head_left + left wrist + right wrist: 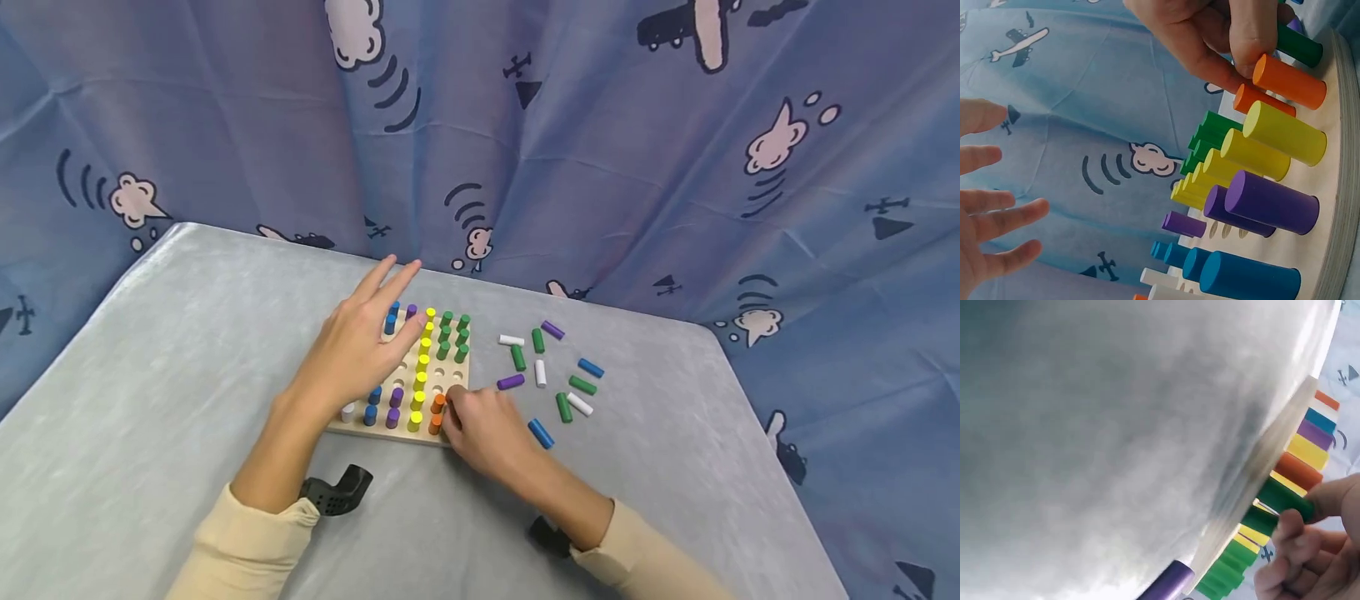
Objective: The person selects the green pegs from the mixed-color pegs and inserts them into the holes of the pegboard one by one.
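A wooden pegboard [360,430] stands on the table with rows of upright coloured pegs. At its near right corner my right hand [487,429] pinches a green peg [1285,495] standing in the board, thumb and fingertips at its top. A second green peg [1259,520] stands just behind, close to the fingertips. Orange pegs [436,424] stand beside that hand, then a full column of yellow pegs [416,421]. My left hand [360,346] is held over the board's left part with fingers spread, holding nothing, and hides some pegs and holes there.
Loose pegs lie right of the board: several green [564,407], several white [541,373], purple [511,382] and blue [541,433]. More green pegs [462,337] fill the board's far right corner. A patterned blue curtain [600,167] hangs behind the grey-covered table [187,350].
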A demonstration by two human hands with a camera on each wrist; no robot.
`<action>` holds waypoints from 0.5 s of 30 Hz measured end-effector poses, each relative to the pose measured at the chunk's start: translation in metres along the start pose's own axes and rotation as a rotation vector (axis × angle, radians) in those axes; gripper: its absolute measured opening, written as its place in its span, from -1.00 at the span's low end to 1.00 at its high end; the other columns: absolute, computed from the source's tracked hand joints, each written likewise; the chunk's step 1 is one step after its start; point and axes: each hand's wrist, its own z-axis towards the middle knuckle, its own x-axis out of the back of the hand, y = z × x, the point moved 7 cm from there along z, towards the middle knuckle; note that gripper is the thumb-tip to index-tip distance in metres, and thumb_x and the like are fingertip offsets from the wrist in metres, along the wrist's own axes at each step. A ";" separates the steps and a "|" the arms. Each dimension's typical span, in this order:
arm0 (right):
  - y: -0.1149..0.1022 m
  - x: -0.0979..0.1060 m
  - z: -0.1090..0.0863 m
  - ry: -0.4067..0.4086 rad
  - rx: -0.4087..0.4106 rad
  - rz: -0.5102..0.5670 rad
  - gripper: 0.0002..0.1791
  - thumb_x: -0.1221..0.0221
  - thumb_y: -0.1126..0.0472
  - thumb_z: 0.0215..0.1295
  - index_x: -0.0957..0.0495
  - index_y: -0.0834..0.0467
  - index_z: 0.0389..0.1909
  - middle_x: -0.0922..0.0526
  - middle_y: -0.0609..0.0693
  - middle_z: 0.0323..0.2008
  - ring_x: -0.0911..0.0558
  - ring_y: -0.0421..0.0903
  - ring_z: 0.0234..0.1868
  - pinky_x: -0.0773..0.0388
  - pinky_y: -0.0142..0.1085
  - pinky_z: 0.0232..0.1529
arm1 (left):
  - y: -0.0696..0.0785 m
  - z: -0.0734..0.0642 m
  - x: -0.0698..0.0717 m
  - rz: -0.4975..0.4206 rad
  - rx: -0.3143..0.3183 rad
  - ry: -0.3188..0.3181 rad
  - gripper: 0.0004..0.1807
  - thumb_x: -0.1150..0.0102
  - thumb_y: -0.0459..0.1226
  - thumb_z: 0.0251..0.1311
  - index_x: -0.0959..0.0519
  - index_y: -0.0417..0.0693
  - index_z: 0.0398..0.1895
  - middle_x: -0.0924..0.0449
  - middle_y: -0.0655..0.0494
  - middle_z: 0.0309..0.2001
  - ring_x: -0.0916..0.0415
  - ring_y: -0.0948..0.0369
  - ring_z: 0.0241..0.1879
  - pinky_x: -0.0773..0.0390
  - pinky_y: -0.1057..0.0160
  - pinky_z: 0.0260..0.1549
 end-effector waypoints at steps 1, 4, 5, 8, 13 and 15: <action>0.000 0.001 0.000 0.007 -0.005 0.000 -0.85 -0.20 0.26 0.31 -0.55 0.15 -0.47 -0.38 -0.14 -0.71 -0.30 -0.28 -0.70 -0.23 -0.47 -0.70 | 0.000 0.000 0.000 0.001 0.001 0.000 -0.33 -0.07 -0.02 0.39 -0.21 0.23 0.54 -0.02 0.03 0.56 -0.29 -0.24 0.35 -0.23 -0.34 0.26; 0.000 0.008 0.002 0.036 -0.023 0.038 -0.87 -0.20 0.30 0.28 -0.58 0.16 -0.48 -0.39 -0.14 -0.71 -0.30 -0.30 -0.70 -0.23 -0.48 -0.71 | -0.001 -0.001 0.001 0.000 0.004 -0.002 -0.33 -0.07 -0.02 0.39 -0.21 0.21 0.54 -0.02 0.01 0.56 -0.29 -0.24 0.35 -0.23 -0.35 0.26; 0.001 0.013 0.002 0.051 -0.022 0.054 -0.89 -0.20 0.32 0.26 -0.61 0.18 -0.45 -0.42 -0.14 -0.69 -0.31 -0.30 -0.70 -0.25 -0.48 -0.71 | -0.001 -0.001 0.001 -0.001 0.004 -0.002 -0.33 -0.07 -0.02 0.40 -0.20 0.20 0.54 -0.02 0.01 0.56 -0.29 -0.24 0.35 -0.23 -0.35 0.26; 0.009 0.032 0.005 0.071 -0.025 0.110 -0.88 -0.17 0.34 0.26 -0.68 0.23 -0.34 -0.51 -0.12 -0.63 -0.37 -0.30 -0.69 -0.33 -0.46 -0.70 | -0.001 0.000 0.002 -0.002 0.003 -0.001 -0.33 -0.07 -0.02 0.40 -0.21 0.19 0.54 -0.02 0.00 0.56 -0.30 -0.24 0.34 -0.25 -0.35 0.25; 0.048 0.047 0.009 -0.024 -0.064 0.265 -0.80 -0.10 0.32 0.36 -0.70 0.25 -0.20 -0.54 -0.10 -0.63 -0.37 -0.25 -0.67 -0.34 -0.38 -0.65 | -0.001 0.001 0.003 -0.010 -0.003 0.000 -0.34 -0.08 -0.03 0.40 -0.21 0.19 0.54 -0.03 -0.01 0.56 -0.29 -0.25 0.34 -0.24 -0.35 0.26; 0.064 0.044 0.009 -0.093 -0.074 0.344 -0.78 -0.07 0.31 0.42 -0.70 0.26 -0.18 -0.55 -0.07 -0.63 -0.40 -0.23 -0.66 -0.35 -0.36 -0.63 | -0.002 0.001 0.003 -0.014 -0.001 -0.006 -0.33 -0.07 -0.03 0.40 -0.21 0.20 0.54 -0.03 -0.01 0.56 -0.29 -0.26 0.34 -0.23 -0.36 0.25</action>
